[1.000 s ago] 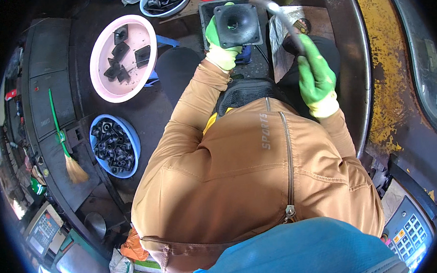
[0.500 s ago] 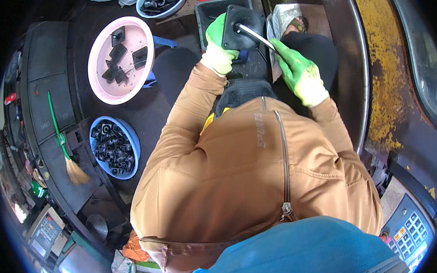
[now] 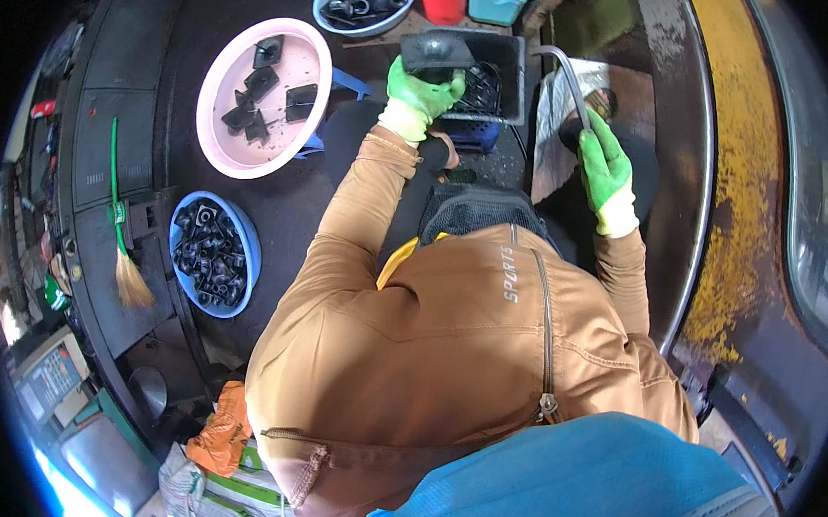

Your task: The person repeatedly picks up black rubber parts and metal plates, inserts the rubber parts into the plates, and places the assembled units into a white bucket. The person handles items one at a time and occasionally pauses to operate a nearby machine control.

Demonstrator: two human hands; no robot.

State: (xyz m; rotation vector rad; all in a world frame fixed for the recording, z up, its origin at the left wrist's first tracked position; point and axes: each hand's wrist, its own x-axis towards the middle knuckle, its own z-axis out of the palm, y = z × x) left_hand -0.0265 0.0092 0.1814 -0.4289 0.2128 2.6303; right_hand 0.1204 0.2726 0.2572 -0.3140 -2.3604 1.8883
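My left hand (image 3: 422, 94), in a green and yellow glove, grips a black molded part with a square flange (image 3: 436, 49). The part is held above the left side of a dark rectangular bin (image 3: 517, 89) with black pieces inside. To the right, my gloved right hand (image 3: 606, 172) is closed around the dark lower end of a bent metal rod tool (image 3: 569, 71). The rod's hooked tip points up and left, apart from the part. My fingers hide some of the tool's handle.
A pink basin (image 3: 209, 143) holding several black parts stands left of my left hand. Below it is a blue basin (image 3: 253, 256) full of black parts. Beyond are another blue basin (image 3: 360, 27), a red bucket (image 3: 444, 0) and a teal container (image 3: 500, 11). A yellow-painted machine edge (image 3: 730, 88) runs along the right.
The rod, which was at the center of the black part, is now away from it. My right hand has moved right and down with the tool; the left has tilted the part.
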